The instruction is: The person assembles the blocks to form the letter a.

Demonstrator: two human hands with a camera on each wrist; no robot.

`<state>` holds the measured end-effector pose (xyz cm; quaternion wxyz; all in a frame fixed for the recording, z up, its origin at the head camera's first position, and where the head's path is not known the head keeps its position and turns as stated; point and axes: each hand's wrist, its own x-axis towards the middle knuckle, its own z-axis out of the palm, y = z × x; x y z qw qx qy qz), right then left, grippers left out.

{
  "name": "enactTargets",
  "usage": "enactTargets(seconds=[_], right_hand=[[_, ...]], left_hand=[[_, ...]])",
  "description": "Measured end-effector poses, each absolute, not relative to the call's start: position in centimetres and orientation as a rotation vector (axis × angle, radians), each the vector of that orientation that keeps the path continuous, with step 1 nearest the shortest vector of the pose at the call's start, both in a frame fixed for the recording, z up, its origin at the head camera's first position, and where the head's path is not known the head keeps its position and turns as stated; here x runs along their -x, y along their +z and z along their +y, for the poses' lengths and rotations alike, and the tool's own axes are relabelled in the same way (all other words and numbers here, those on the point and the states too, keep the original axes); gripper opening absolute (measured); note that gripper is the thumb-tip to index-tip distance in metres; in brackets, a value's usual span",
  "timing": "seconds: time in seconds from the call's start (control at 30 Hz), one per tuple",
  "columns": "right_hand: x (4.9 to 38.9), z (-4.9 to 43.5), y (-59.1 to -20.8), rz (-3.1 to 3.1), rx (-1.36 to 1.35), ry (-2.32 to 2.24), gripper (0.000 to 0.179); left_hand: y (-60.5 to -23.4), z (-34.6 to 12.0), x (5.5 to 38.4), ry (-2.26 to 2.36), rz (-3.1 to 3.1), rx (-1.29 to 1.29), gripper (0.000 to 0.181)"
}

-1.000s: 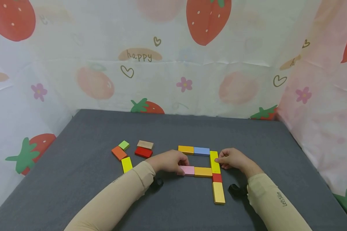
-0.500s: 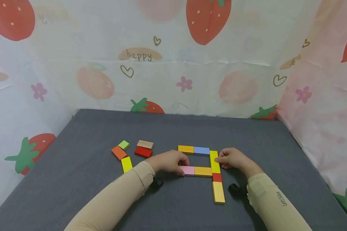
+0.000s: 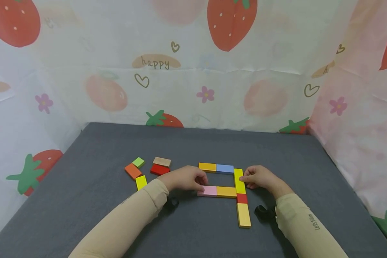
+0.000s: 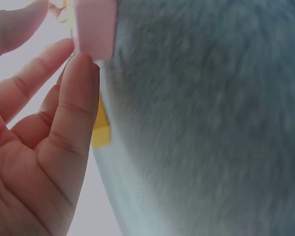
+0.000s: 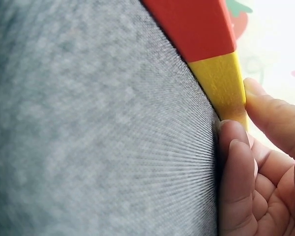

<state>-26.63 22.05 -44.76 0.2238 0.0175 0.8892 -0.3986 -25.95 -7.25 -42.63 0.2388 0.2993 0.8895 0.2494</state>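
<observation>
A pink block (image 3: 207, 191) lies end to end with an orange-yellow block (image 3: 227, 192) on the grey cloth. My left hand (image 3: 188, 179) is at the pink block's left end; in the left wrist view its thumb (image 4: 19, 27) stands apart from the fingers, whose tips are right by the block's end (image 4: 95, 29). On the right, my right hand (image 3: 261, 179) holds a bright yellow block (image 3: 239, 184), thumb on its top and fingers at its outer side. Below that block come a small red block (image 3: 242, 198) and a pale yellow block (image 3: 244, 215) in line.
An orange-yellow block (image 3: 207, 167) and a blue block (image 3: 224, 169) form the upper row. Loose at left lie green (image 3: 138, 162), orange (image 3: 133, 171), yellow (image 3: 141, 182), tan (image 3: 162, 162) and red (image 3: 160, 169) blocks. A strawberry-print curtain (image 3: 187, 96) stands behind the table.
My left hand has shifted a little left and up, uncovering the left end of the pink block. The right hand and the laid blocks have stayed in place.
</observation>
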Motion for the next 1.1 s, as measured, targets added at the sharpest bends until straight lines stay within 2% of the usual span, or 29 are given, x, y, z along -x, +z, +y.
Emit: enactTargets(seconds=[0.23,1.1], right_hand=[[26.6,22.0,-44.7,2.456,-0.059,-1.102,0.023],[26.6,22.0,-44.8,2.457,-0.053,-1.109,0.022]], left_hand=[[-41.7,-9.5,26.0,0.759,2.462,-0.834,0.02],[-41.0,-20.2,24.9,0.869,2.611,-0.6,0.019]])
